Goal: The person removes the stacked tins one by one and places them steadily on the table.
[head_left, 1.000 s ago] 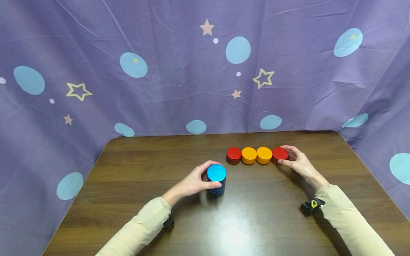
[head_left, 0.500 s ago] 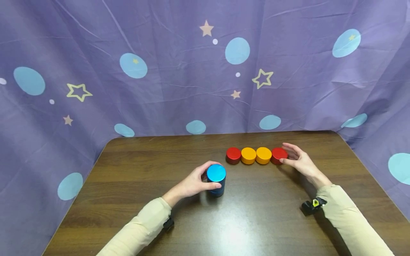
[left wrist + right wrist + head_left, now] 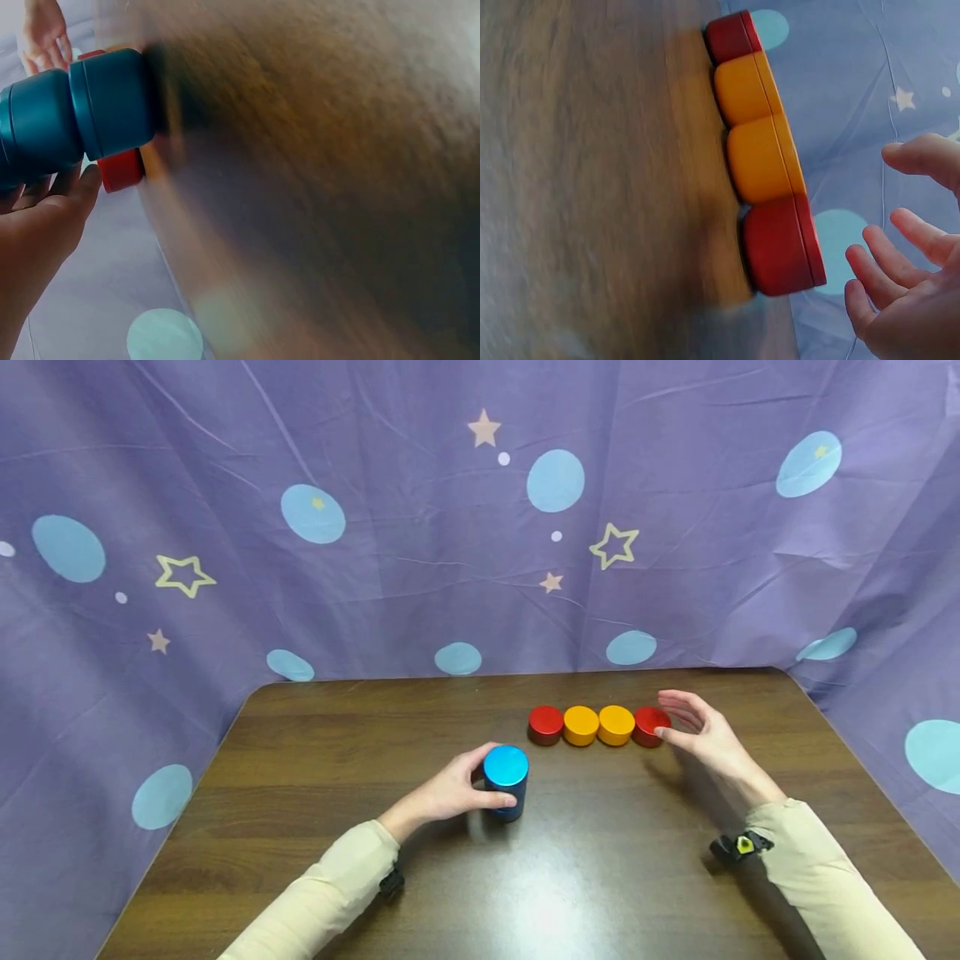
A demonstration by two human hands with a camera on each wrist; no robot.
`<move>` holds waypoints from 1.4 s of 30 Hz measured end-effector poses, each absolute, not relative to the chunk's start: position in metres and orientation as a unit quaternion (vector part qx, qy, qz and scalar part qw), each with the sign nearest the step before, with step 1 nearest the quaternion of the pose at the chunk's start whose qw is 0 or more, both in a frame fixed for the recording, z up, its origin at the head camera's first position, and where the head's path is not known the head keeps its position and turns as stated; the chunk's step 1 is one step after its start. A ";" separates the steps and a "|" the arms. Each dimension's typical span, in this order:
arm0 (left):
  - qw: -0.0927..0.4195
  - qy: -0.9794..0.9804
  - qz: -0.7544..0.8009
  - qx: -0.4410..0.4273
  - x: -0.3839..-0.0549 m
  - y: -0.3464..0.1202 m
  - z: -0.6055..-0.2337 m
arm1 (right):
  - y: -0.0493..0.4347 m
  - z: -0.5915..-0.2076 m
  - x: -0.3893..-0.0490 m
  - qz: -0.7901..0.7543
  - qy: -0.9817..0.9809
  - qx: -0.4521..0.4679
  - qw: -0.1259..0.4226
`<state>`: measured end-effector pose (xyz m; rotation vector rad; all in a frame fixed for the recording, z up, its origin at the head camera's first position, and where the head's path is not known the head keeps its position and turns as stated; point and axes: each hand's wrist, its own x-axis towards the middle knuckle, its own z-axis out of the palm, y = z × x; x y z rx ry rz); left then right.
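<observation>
1. Here's my left hand (image 3: 450, 789), thumb and fingers wrapped round the blue stack (image 3: 506, 767), clamped on its side; it looks upright, though whether its base touches the wood I can't tell.
2. Doing this well, I'd say, means even pressure, a level wrist and a thumb low enough to steady the seam between the tins.
3. Over to my right hand (image 3: 711, 745): fingers apart, gripping nothing, thumb tip right by the near red tin (image 3: 784, 247); the wrist view shows space between them.
4. Care's needed there, I'd judge: draw that thumb straight back, no sideways brush, or the row could skew.
5. And the row itself: red, two yellow tins (image 3: 597, 727), then the far red tin (image 3: 546, 725), side by side on the brown table (image 3: 360, 727), beyond the stack and to its right.
6. Brands, labels, writing? None I can read; just stars and ovals printed on the purple curtain (image 3: 420, 585).
</observation>
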<state>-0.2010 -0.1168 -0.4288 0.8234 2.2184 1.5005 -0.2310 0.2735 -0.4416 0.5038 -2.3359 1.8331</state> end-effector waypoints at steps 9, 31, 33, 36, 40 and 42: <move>0.168 0.792 0.504 0.302 -0.203 -0.122 -0.434 | 0.256 -0.437 -0.225 0.610 -0.767 0.193 0.048; 0.180 0.787 0.501 0.310 -0.208 -0.125 -0.442 | 0.200 -0.432 -0.204 0.555 -0.783 0.281 0.003; 0.188 0.780 0.512 0.306 -0.208 -0.125 -0.443 | 0.193 -0.433 -0.202 0.554 -0.782 0.285 -0.013; 0.195 0.773 0.522 0.303 -0.209 -0.124 -0.444 | 0.183 -0.433 -0.200 0.561 -0.778 0.282 -0.030; 0.192 0.776 0.521 0.300 -0.209 -0.123 -0.443 | 0.172 -0.429 -0.200 0.568 -0.772 0.285 -0.025; 0.191 0.777 0.521 0.298 -0.209 -0.123 -0.443 | 0.167 -0.428 -0.201 0.571 -0.768 0.291 -0.021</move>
